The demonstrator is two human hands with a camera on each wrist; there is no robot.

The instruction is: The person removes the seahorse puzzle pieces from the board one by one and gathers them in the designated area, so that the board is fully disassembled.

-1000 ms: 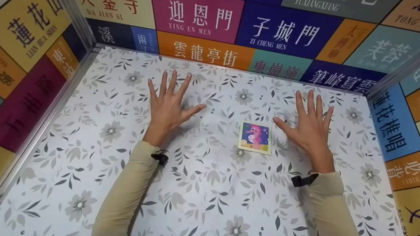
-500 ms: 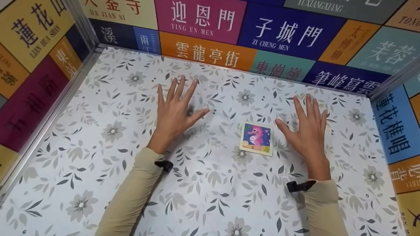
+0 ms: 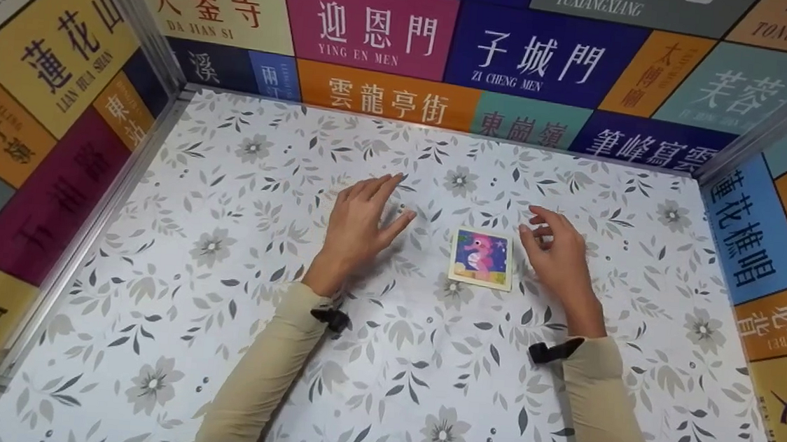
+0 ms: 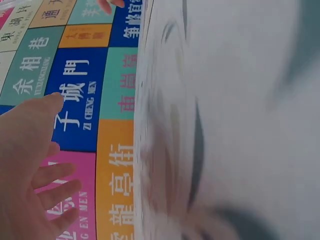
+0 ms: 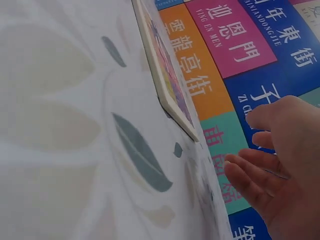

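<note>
A small square picture tile (image 3: 481, 259) with a pink seahorse lies flat on the table, right of the middle in the head view. To its left is my left hand (image 3: 358, 229), fingers loosely extended, thumb toward the tile, holding nothing. Just right of the tile my right hand (image 3: 558, 255) hovers with loosely bent fingers and holds nothing. In the right wrist view the tile (image 5: 165, 70) shows its pale thick edge, apart from the right hand (image 5: 285, 165). The left wrist view shows the left hand (image 4: 37, 170) with its fingers spread.
A white tabletop (image 3: 382, 361) with grey flowers and leaves spreads below both arms. Colourful panels (image 3: 374, 26) with Chinese characters wall the back, left and right sides. A metal rail (image 3: 96, 205) runs along the left edge.
Both hands have moved inward and nearer the tile from a wide, spread-finger pose. The right fingers have bent, and the left fingers have drawn together. The tile has stayed put.
</note>
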